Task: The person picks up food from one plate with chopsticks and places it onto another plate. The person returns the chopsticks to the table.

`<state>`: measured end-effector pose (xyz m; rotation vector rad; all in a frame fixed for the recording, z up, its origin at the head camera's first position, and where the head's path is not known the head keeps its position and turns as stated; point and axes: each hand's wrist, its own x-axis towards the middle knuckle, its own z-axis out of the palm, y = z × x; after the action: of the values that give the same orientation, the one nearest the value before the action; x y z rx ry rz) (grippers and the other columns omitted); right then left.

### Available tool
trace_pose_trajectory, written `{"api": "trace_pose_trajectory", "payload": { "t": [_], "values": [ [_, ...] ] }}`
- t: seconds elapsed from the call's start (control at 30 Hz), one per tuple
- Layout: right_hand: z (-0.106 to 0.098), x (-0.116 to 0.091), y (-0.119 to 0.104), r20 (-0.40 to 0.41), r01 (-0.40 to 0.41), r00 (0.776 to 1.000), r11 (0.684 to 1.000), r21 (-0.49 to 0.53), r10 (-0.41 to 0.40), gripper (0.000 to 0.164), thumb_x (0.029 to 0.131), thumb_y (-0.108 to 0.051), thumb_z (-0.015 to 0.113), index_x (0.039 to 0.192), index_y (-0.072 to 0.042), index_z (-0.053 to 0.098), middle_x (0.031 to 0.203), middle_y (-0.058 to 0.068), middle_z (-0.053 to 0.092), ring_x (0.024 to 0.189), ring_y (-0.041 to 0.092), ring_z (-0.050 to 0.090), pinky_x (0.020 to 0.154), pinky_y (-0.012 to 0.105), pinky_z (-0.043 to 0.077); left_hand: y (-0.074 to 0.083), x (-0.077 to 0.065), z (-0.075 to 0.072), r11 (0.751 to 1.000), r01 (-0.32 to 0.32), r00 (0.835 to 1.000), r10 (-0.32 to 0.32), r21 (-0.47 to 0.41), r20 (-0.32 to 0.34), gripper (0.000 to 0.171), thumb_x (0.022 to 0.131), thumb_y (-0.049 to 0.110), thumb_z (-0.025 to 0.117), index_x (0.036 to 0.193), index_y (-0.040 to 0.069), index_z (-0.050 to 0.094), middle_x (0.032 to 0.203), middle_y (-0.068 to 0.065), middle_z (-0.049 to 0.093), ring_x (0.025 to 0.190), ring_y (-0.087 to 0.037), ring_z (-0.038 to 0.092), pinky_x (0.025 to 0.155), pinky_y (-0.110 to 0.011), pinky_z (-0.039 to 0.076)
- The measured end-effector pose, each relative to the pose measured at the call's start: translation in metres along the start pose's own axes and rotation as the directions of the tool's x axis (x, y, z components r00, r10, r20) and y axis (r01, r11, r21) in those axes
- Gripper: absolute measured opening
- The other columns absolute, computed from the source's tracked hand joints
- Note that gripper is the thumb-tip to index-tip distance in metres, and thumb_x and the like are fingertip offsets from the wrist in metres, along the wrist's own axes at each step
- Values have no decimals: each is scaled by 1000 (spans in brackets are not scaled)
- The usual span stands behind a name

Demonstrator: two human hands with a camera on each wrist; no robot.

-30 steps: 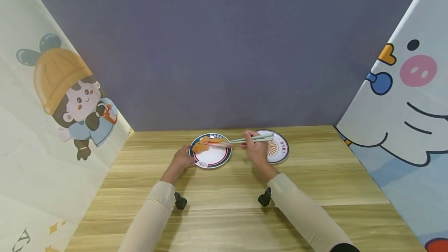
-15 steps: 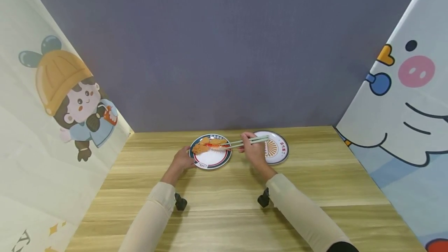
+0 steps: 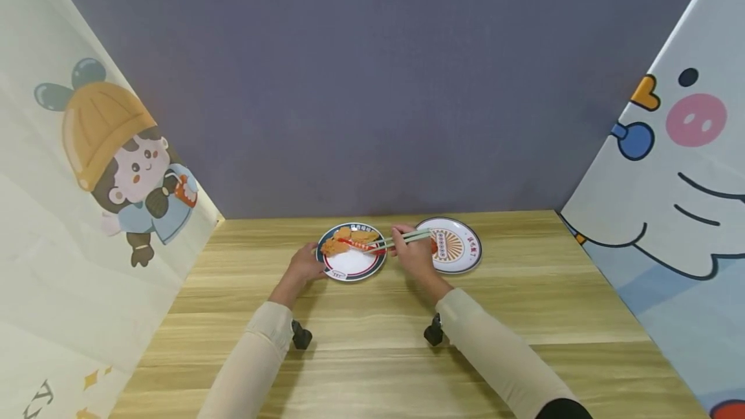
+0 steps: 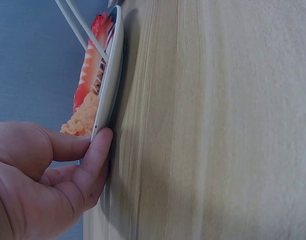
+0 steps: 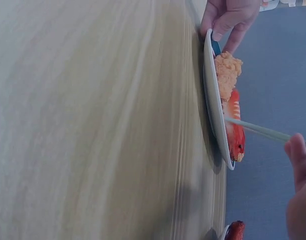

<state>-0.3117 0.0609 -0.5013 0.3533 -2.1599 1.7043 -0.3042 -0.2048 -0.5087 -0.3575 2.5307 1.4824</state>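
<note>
My left hand (image 3: 305,264) pinches the near-left rim of a white plate (image 3: 356,267) with a dark banded edge, thumb on top and fingers beneath in the left wrist view. On that plate lie golden fried chicken pieces (image 3: 334,246) and a red-and-white shrimp (image 4: 89,72), stretched toward the right rim. My right hand (image 3: 416,257) holds a pair of pale green chopsticks (image 3: 418,235) between the two plates. Their tips reach down at the shrimp; whether they grip it I cannot tell.
Right of my right hand stands a second white plate (image 3: 468,257) with an orange sunburst print. A small red item (image 5: 236,230) on it is partly hidden by that hand. A grey panel (image 3: 372,115) rises behind the wooden table (image 3: 361,354); printed sheets flank both sides.
My right hand has moved left with the chopsticks, uncovering the red item on the second plate. The shrimp has shifted and shows more of its red side. My left hand stays at the rim.
</note>
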Motion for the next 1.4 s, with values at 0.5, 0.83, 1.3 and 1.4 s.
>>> {"api": "trace_pose_trajectory", "payload": {
  "t": [0.5, 0.83, 1.3, 1.4],
  "values": [
    [-3, 1, -10, -63, 11, 998, 1000, 25, -9, 22, 100, -13, 62, 107, 3, 76, 94, 24, 76, 62, 37, 73, 55, 41, 64, 3, -2, -1, 1000, -15, 1000, 15, -3, 14, 77, 87, -7, 67, 157, 3, 35, 140, -33, 54, 87, -24, 69, 67, -27, 64],
    [-4, -1, -11, -85, 29, 996, 993, 116, -19, 21, 100, -9, 60, 103, 7, 75, 86, 37, 69, 53, 8, 70, 49, 21, 60, 3, -4, 0, 1000, -8, 1000, 9, -26, 19, 77, 89, -7, 66, 157, 3, 33, 142, -33, 53, 87, -23, 69, 70, -28, 65],
    [-17, -2, -10, -133, 60, 990, 990, 131, -42, 20, 99, -9, 62, 101, 6, 75, 89, 26, 74, 53, 22, 71, 52, 35, 63, 1, -2, 0, 1000, 2, 1000, -2, 17, 6, 78, 86, -7, 67, 156, 4, 36, 138, -33, 54, 77, -19, 67, 63, -25, 64],
    [-21, -1, -8, -144, 67, 989, 988, 138, -47, 19, 99, -9, 62, 100, 6, 75, 89, 29, 73, 54, 26, 71, 51, 31, 63, 0, -2, 0, 1000, -6, 1000, 6, -8, 9, 77, 87, -8, 65, 156, 2, 35, 138, -35, 54, 77, -19, 67, 63, -25, 64]
  ]
}}
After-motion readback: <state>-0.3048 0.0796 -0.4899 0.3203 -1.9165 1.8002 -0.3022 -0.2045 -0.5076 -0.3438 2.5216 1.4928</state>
